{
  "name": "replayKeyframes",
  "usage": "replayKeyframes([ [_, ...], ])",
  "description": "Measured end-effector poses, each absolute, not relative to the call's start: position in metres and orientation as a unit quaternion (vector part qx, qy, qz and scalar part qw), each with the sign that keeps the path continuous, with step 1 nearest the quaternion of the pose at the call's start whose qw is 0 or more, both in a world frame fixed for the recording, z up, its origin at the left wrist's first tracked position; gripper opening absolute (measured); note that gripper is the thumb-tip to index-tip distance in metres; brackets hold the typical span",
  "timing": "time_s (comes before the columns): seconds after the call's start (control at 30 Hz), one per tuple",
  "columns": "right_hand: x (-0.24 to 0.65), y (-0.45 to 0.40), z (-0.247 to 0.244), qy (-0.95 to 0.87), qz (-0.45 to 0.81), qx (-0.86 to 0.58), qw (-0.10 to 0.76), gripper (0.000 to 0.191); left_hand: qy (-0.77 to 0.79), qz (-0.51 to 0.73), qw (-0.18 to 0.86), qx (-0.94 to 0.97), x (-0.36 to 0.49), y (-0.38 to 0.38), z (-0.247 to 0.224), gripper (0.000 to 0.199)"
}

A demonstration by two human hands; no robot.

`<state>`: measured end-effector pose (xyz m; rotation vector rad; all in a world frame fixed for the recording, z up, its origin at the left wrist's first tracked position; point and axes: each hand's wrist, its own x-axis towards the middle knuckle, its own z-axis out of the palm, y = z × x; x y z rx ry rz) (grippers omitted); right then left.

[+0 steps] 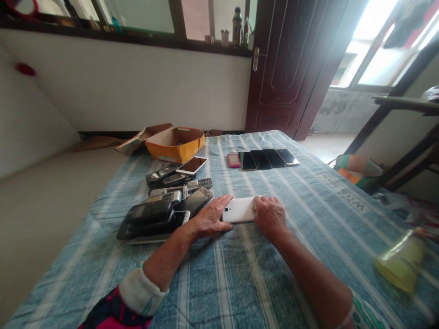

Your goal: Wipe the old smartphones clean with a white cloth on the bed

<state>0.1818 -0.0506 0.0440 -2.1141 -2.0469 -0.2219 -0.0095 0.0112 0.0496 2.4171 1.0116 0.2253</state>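
Note:
A white smartphone [240, 210] lies back side up on the striped cloth, its camera at the left end. Around that left end my left hand [214, 214] is closed, thumb on the near edge and fingers on the far edge. My right hand [270, 214] is curled into a fist over the phone's right end. A small pale bit shows at its fingers, too little to name. Left of my hands is a pile of old mobile phones [149, 212], some with keypads. A white phone with a dark screen [193, 165] rests at the pile's far side.
An open orange cardboard box [174, 153] stands at the far left. Several dark phones [262, 160] lie in a row farther back, beside a small pink-edged item [233, 160]. A yellow translucent container [401, 262] is at the right. Behind are a brown door [281, 68] and a windowsill.

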Motion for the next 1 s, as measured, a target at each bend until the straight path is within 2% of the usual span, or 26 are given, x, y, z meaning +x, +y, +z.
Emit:
replayKeyframes([
  [0.13, 0.163, -0.059, 0.035, -0.752, -0.099, -0.638, 0.129, 0.018, 0.367, 0.085, 0.25, 0.892, -0.009, 0.012, 0.046, 0.084],
  [0.27, 0.139, -0.062, 0.026, -0.831, -0.092, -0.514, 0.191, 0.016, 0.357, 0.087, 0.246, 0.897, -0.011, 0.013, 0.042, 0.074],
  [0.37, 0.138, -0.058, 0.023, -0.836, -0.073, -0.505, 0.203, 0.015, 0.356, 0.09, 0.255, 0.894, -0.011, 0.013, 0.042, 0.076],
  [0.5, 0.158, -0.05, 0.028, -0.799, -0.069, -0.574, 0.168, 0.018, 0.363, 0.086, 0.265, 0.889, -0.011, 0.012, 0.044, 0.086],
  [0.73, 0.193, -0.045, 0.042, -0.694, -0.046, -0.714, 0.074, 0.022, 0.366, 0.091, 0.267, 0.887, -0.011, 0.01, 0.045, 0.088],
  [0.87, 0.176, -0.058, 0.047, -0.72, -0.067, -0.69, 0.023, 0.023, 0.368, 0.091, 0.266, 0.886, -0.012, 0.01, 0.045, 0.089],
  [1.0, 0.148, -0.072, 0.045, -0.779, -0.094, -0.618, 0.045, 0.02, 0.366, 0.093, 0.265, 0.887, -0.012, 0.01, 0.044, 0.085],
])
